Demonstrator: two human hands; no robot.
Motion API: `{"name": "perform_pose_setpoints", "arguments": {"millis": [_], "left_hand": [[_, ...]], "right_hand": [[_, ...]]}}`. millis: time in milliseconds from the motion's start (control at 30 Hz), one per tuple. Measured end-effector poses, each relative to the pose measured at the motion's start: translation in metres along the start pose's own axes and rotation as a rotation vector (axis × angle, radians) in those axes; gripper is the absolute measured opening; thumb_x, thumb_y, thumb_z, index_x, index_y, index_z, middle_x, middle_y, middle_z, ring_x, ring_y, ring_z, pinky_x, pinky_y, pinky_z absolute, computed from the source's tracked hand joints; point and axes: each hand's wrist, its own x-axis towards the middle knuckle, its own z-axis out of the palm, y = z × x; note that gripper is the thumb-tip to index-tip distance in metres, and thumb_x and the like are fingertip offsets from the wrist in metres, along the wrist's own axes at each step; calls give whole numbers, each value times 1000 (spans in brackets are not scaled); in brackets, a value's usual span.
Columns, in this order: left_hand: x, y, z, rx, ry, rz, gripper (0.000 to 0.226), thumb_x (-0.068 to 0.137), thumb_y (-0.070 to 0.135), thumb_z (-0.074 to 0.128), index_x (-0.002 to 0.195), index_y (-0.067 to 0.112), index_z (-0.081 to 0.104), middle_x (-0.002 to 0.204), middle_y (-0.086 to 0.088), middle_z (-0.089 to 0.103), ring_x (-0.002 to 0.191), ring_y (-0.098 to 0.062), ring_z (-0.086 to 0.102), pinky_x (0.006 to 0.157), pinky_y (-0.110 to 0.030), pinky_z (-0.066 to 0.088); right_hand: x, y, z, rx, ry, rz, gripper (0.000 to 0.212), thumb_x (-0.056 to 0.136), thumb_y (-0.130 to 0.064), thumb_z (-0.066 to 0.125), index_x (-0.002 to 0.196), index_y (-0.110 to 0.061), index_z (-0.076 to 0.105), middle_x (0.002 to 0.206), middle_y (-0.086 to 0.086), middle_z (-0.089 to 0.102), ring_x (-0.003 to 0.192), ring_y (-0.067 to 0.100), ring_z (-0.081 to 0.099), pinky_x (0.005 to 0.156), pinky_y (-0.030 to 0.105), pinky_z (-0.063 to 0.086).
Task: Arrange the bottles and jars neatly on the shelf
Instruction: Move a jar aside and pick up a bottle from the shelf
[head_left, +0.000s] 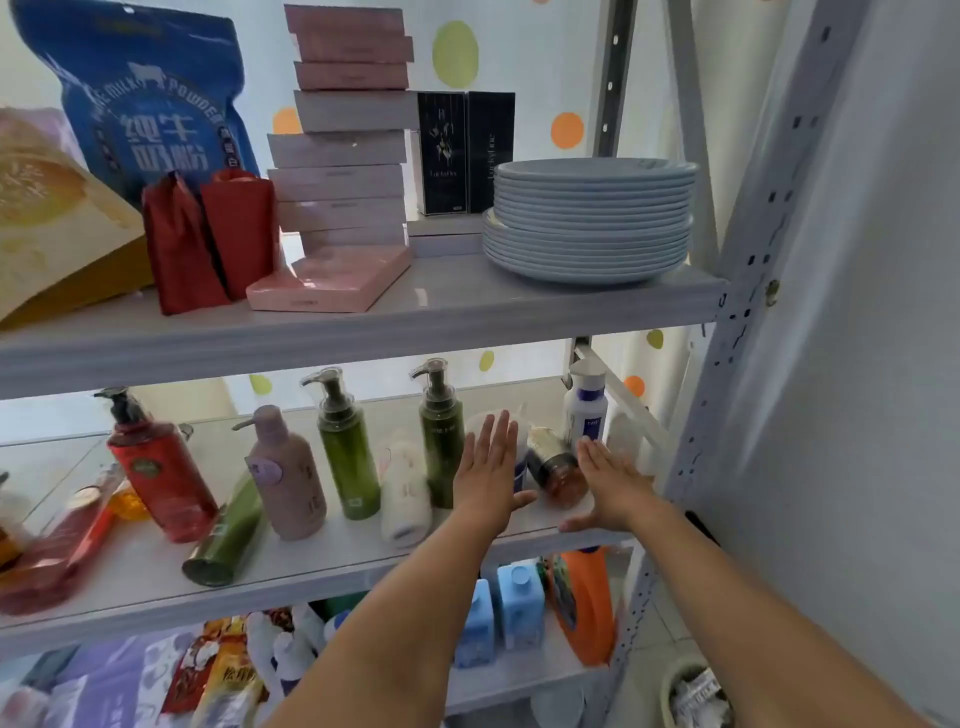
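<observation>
left hand (485, 470), right hand (610, 483) — jar (553, 465) between

Glossy shelf board (311, 564); translucent plastic green bottles (347, 457).

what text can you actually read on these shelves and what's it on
"MILK POWDER": arched across the blue bag on the top shelf; the word before it is not clear.
"纯牛奶粉": large white characters on the same bag.
"LuckyFine", probably: on the two black boxes; small, so not certain.
Too blurred to read: labels on the pump bottles, the white bottle and the packets on the bottom shelf.
</observation>
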Motion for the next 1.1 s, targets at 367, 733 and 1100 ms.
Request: {"name": "perform_pose_setpoints", "arguments": {"millis": [367,733,1100], "left_hand": [[30,6,10,-25,-49,-118,101,91,35,60,150,15,-20,156,-7,-29,145,-26,-23,112,-36,-15],[37,10,15,-92,43,-179,90,90,17,61,152,14,-4,161,-4,-3,149,-24,1,119,-35,3],[40,8,18,-78,93,-164,84,93,13,55,152,12,-4,161,-6,-4,149,-24,-2,119,-33,-1]], "right_hand": [[59,8,14,336,-97,151,102,74,-64,58,149,-9,15,151,12,32,135,28,38,113,41,33],[86,5,21,635,-154,284,71,84,-52,58,130,1,47,127,16,58,113,29,57,97,34,47],[97,0,34,756,-87,383,72,73,-50,72,122,-2,49,116,13,63,92,23,60,82,30,49]]}}
